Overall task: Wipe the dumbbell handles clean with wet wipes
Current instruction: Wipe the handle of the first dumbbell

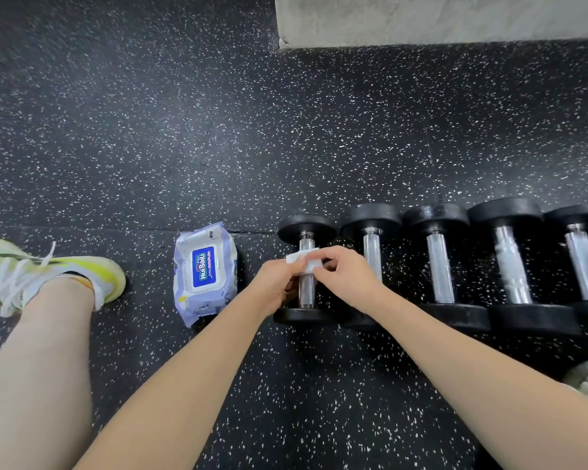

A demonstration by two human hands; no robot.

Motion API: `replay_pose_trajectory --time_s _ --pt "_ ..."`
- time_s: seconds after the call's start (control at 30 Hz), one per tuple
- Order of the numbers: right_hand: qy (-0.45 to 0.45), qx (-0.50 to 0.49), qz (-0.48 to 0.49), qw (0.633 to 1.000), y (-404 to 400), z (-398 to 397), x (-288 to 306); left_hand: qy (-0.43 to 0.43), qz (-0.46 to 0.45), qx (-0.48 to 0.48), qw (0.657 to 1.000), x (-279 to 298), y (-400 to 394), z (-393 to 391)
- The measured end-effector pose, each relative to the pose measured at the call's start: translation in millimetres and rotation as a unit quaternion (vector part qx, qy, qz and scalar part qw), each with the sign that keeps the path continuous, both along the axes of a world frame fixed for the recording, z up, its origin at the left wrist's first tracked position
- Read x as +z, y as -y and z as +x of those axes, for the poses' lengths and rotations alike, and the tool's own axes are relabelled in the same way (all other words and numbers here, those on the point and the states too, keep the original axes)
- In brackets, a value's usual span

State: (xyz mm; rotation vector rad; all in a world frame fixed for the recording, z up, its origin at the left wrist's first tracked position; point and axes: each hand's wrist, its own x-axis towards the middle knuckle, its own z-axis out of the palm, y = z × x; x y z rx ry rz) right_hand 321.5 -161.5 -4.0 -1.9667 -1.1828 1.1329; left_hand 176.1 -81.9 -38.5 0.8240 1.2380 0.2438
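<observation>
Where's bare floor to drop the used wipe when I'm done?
Bare floor lies between the wipes pack and the leftmost dumbbell; more lies behind the row and in front near the forearms. The dumbbells sit packed close. Both hands, left and right, pinch the wipe.

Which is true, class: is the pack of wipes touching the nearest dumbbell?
Apart. The head view shows bare floor between the pack of wipes and nearest dumbbell.
</observation>
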Motion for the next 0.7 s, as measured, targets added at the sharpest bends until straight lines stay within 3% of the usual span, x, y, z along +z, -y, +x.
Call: replay_pose_trajectory --time_s 0.13,0.37,0.47,0.7 --pt "-0.012 0.000 0.014 1.000 -0.4 -1.6 -0.1 -0.072 0.090 0.049 0.992 3.6 -3.9 -0.6" --pt "-0.056 0.011 -0.008 0.998 -5.3 -0.7 -8.0 -0.098 0.226 0.108 0.963 10.4 -1.8 7.5" --pt "-0.052 0.030 -0.032 0.998 -6.9 -0.6 -7.4 -0.108 0.304 0.078 0.943 8.9 -0.9 10.6" --pt "-0.041 0.064 -0.051 0.996 -7.2 -2.1 -7.3 -0.107 0.307 0.041 0.945 13.9 -7.4 16.1"
